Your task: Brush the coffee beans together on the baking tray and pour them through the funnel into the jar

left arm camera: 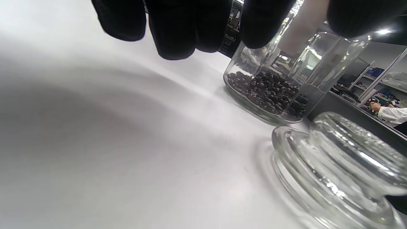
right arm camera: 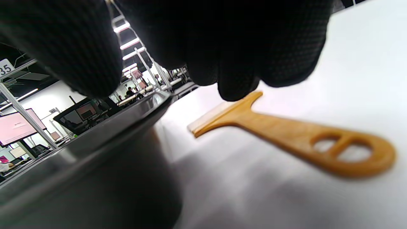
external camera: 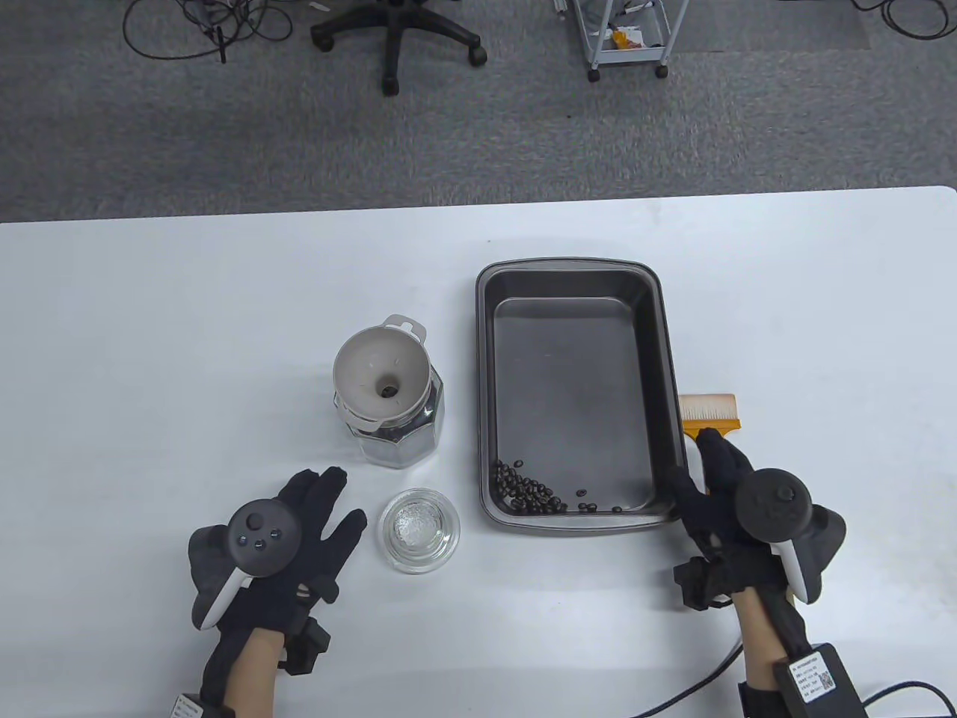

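The dark baking tray (external camera: 669, 359) lies right of the table's centre, with a small heap of coffee beans (external camera: 527, 493) in its near left corner. Left of it stands the glass jar (external camera: 404, 437), partly filled with beans (left arm camera: 267, 92), with the white funnel (external camera: 383, 370) in its mouth. The wooden brush (external camera: 710, 415) lies on the table beside the tray's right wall, and its handle (right arm camera: 286, 133) lies free. My right hand (external camera: 706, 479) hovers over that handle at the tray's near right corner (right arm camera: 95, 152), fingers (right arm camera: 235, 63) holding nothing. My left hand (external camera: 329, 508) rests flat with spread fingers.
The jar's glass lid (external camera: 419, 529) lies on the table just right of my left hand and shows large in the left wrist view (left arm camera: 334, 165). Beyond the table's far edge, an office chair (external camera: 396, 37) and a wheeled cart (external camera: 628, 37) stand on the carpet.
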The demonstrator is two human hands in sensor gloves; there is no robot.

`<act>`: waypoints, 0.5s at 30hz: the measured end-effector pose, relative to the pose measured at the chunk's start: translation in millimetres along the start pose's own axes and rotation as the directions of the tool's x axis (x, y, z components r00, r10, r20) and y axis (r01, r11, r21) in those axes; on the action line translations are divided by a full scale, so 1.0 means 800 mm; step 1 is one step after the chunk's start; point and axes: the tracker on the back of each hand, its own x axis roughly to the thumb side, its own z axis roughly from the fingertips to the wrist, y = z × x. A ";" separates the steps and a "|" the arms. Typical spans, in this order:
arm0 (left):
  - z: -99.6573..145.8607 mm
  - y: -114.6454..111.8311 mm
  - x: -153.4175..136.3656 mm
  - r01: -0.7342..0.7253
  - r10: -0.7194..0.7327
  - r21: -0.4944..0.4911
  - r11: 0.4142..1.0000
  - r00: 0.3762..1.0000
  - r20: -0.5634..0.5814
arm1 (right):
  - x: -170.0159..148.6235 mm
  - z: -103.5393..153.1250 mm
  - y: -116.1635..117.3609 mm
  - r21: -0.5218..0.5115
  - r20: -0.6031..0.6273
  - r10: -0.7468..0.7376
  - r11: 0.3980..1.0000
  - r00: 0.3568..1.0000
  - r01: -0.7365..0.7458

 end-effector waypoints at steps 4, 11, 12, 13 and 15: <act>-0.001 0.000 0.000 -0.002 0.002 -0.003 1.000 1.000 -0.002 | 0.001 -0.001 0.008 0.045 -0.006 0.004 0.999 1.000 -0.004; -0.002 -0.001 0.001 0.005 -0.005 -0.011 1.000 1.000 -0.005 | -0.001 -0.005 0.019 0.129 -0.057 -0.075 0.988 0.996 0.082; -0.002 -0.001 0.001 0.005 -0.005 -0.011 1.000 1.000 -0.005 | -0.001 -0.005 0.019 0.133 -0.063 -0.085 0.987 0.994 0.093; -0.002 -0.001 0.002 0.005 -0.005 -0.012 1.000 1.000 -0.005 | -0.001 -0.006 0.020 0.132 -0.067 -0.087 0.987 0.994 0.095; -0.003 -0.002 0.002 0.005 -0.005 -0.015 1.000 1.000 -0.004 | -0.002 -0.006 0.020 0.127 -0.073 -0.073 0.989 0.995 0.081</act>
